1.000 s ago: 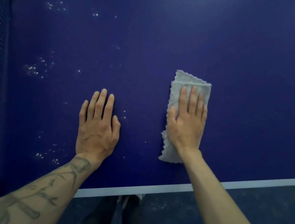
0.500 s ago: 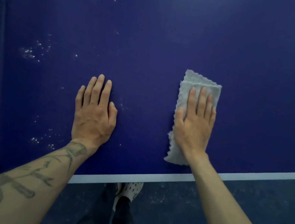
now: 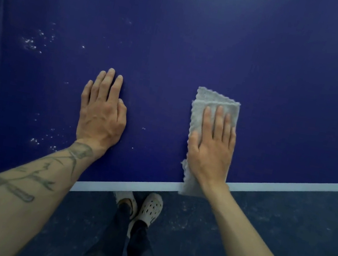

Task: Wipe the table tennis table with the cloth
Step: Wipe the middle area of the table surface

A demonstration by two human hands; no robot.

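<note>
Cloth [image 3: 211,112] now nearer, across table [image 3: 201,43] edge line [image 3: 289,183], under right hand's [image 3: 210,155] flat straight fingers [image 3: 217,123].

Dim, bluish light, soft sheen perhaps from overhead, slight blur and wide-angle bending at edges.

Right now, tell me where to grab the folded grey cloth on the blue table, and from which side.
Pinch the near end of the grey cloth, coming from the person's side. It lies flat under the right hand; only that end reaches the white edge stripe, so a thumb could probably slip beneath.
</note>
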